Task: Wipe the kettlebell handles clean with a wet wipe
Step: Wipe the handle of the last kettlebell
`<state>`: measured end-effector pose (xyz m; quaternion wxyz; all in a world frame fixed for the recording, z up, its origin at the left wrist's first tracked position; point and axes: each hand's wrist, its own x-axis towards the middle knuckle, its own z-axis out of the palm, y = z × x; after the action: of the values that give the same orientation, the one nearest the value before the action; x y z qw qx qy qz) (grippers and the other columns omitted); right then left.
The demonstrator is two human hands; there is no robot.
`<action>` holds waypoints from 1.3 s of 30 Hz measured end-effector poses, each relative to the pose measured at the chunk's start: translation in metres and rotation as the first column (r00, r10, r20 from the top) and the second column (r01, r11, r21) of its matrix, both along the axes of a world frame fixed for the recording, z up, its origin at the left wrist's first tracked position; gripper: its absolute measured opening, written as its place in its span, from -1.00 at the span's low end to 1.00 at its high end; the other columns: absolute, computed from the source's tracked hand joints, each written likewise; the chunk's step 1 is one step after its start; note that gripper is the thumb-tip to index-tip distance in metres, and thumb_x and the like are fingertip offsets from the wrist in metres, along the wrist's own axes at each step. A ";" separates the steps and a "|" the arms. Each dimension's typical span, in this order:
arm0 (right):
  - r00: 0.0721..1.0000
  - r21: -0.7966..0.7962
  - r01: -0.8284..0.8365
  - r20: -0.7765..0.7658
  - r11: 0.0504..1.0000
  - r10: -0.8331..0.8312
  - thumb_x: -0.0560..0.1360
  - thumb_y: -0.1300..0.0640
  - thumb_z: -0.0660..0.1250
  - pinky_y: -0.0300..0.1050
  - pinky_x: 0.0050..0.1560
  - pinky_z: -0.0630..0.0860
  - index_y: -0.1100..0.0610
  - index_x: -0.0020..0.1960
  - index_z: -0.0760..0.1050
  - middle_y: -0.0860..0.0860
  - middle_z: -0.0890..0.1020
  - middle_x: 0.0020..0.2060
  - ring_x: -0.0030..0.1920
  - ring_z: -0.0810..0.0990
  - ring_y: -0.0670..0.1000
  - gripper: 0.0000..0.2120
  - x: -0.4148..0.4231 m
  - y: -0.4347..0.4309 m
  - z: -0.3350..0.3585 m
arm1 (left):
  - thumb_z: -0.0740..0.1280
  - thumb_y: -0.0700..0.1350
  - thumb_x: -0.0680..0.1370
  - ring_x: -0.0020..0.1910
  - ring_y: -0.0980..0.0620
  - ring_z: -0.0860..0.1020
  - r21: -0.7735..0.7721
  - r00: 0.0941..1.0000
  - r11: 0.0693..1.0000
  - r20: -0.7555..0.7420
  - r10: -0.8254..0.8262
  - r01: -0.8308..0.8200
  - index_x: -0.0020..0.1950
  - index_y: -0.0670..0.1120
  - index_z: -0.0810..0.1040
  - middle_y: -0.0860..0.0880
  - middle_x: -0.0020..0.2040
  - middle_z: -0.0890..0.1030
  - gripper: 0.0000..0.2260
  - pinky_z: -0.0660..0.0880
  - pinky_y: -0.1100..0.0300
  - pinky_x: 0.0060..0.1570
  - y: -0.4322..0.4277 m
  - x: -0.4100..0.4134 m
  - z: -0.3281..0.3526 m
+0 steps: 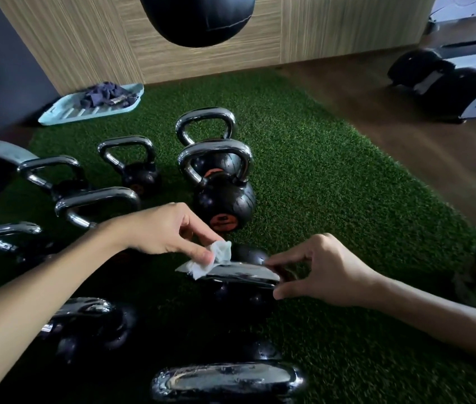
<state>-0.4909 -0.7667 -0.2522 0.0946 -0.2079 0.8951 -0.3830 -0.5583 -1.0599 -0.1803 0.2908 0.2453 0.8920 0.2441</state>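
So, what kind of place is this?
Most likely a gym or fitness room: several chrome-handled kettlebells stand on green artificial turf, a black punching bag hangs beyond them, and what looks like an exercise machine shows at the right.

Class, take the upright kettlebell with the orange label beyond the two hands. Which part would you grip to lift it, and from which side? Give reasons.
Grip the top bar of its handle, coming from above. The kettlebell stands upright on the turf, so the loop is open over the round body, with room to wrap round the bar; the ball looks too broad to hold.
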 end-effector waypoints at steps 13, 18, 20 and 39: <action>0.995 -0.077 0.031 0.097 0.997 -0.024 0.23 -0.04 0.70 -0.38 0.10 0.56 -0.22 0.10 0.70 -0.37 0.67 0.04 0.04 0.61 -0.43 -0.54 0.042 0.012 -0.016 | 0.55 0.14 0.43 -0.28 0.21 0.38 -0.112 0.940 0.943 0.173 -0.293 0.314 0.09 0.22 0.73 0.14 -0.19 0.69 -0.76 0.30 0.21 -0.25 0.042 0.014 -0.009; 0.995 -0.086 0.081 0.065 0.993 -0.075 0.25 -0.09 0.68 -0.48 -0.17 0.50 -0.24 0.08 0.69 -0.41 0.68 -0.12 -0.17 0.65 -0.38 -0.57 0.037 0.011 -0.015 | 0.54 0.02 0.46 -0.25 0.24 0.42 -0.034 0.961 0.971 0.155 -0.229 0.237 0.14 0.11 0.73 0.28 -0.15 0.69 -0.74 0.29 0.32 -0.24 0.024 0.010 -0.007; 0.995 -0.080 0.090 0.045 0.993 -0.086 0.23 -0.12 0.68 -0.43 -0.10 0.54 -0.26 0.09 0.68 -0.39 0.68 -0.14 -0.14 0.65 -0.37 -0.56 0.029 0.007 -0.012 | 0.54 0.06 0.45 -0.26 0.11 0.38 -0.019 0.966 0.971 0.111 -0.233 0.236 0.15 0.15 0.72 0.25 -0.12 0.69 -0.73 0.29 0.21 -0.26 0.024 0.008 -0.008; 0.999 -0.058 0.008 0.054 0.998 -0.005 0.15 -0.27 0.62 -0.28 -0.15 0.61 -0.41 0.05 0.64 -0.47 0.64 0.00 -0.16 0.69 -0.29 -0.53 0.027 0.009 -0.013 | 0.50 0.27 0.43 -0.07 -0.08 0.34 -0.135 0.923 0.966 0.350 -0.163 0.222 0.16 0.23 0.69 -0.16 0.24 0.61 -0.66 0.27 0.00 -0.02 -0.026 -0.020 -0.037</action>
<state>-0.4644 -0.7579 -0.2655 0.1112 -0.1974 0.8813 -0.4147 -0.5785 -1.0861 -0.2174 0.4813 0.2607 0.8185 0.1746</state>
